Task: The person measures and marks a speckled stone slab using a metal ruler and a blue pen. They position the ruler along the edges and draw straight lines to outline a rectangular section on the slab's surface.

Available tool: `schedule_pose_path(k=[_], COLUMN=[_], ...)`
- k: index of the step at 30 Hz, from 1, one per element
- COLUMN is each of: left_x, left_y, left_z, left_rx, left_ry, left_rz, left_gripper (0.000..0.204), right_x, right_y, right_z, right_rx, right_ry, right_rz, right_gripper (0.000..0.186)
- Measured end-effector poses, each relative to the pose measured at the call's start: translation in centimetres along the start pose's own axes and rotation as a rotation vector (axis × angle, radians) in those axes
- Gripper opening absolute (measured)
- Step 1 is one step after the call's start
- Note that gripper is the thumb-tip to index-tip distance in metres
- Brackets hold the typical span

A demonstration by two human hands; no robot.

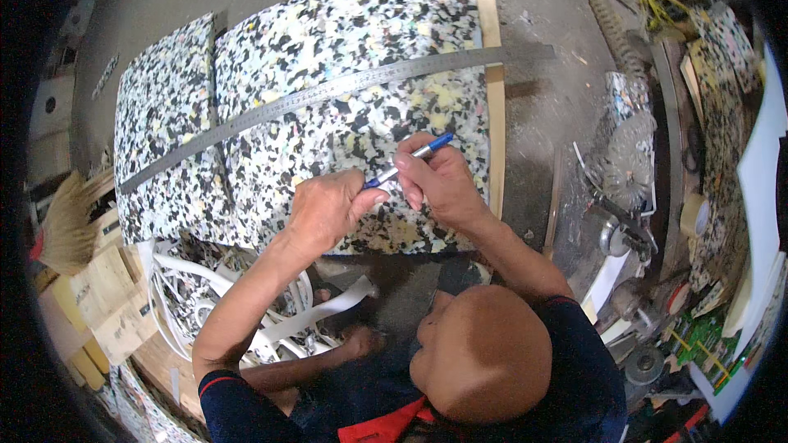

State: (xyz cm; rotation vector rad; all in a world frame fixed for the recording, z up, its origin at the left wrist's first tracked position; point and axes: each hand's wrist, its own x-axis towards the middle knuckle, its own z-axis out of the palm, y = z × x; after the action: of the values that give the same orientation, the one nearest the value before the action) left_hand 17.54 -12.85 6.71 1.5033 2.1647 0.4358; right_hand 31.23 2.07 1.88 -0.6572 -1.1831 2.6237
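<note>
My left hand (327, 207) and my right hand (439, 179) meet over a large speckled foam sheet (345, 33). Between them is a slim blue and silver pen (423, 151), tilted up to the right. My left fingers pinch its lower blue end, and my right fingers close round the barrel. Beyond my hands, a long metal ruler (328, 92) lies slantwise across the sheet and sticks out past its right edge. To the left it also crosses a second speckled foam piece (168, 86), which borders the large one along a dark seam.
A pale wooden edge (495, 119) shows along the foam's right side. White strips (328, 312) lie tangled beside my left forearm. At the far left is a straw broom (70, 226) near wooden boards (115, 324). Tools, a tape roll (694, 215) and scraps crowd the right.
</note>
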Motion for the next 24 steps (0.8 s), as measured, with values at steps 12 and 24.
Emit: schedule_pose_path(k=[12, 24], left_x=[-2.7, 6.6], left_y=[-4.1, -16.0], left_z=[-4.6, -2.7], left_rx=[-0.151, 0.259], left_ry=[-0.116, 0.343], left_rz=[-0.166, -0.341], left_gripper=[0.047, 0.059], right_x=[-8.4, 8.9], right_y=[-8.0, -1.8], right_z=[-11.5, -10.4], right_rx=[-0.103, -1.601], right_ry=[0.683, 0.415], right_rz=[-0.654, -0.788], right_gripper=[0.011, 0.035])
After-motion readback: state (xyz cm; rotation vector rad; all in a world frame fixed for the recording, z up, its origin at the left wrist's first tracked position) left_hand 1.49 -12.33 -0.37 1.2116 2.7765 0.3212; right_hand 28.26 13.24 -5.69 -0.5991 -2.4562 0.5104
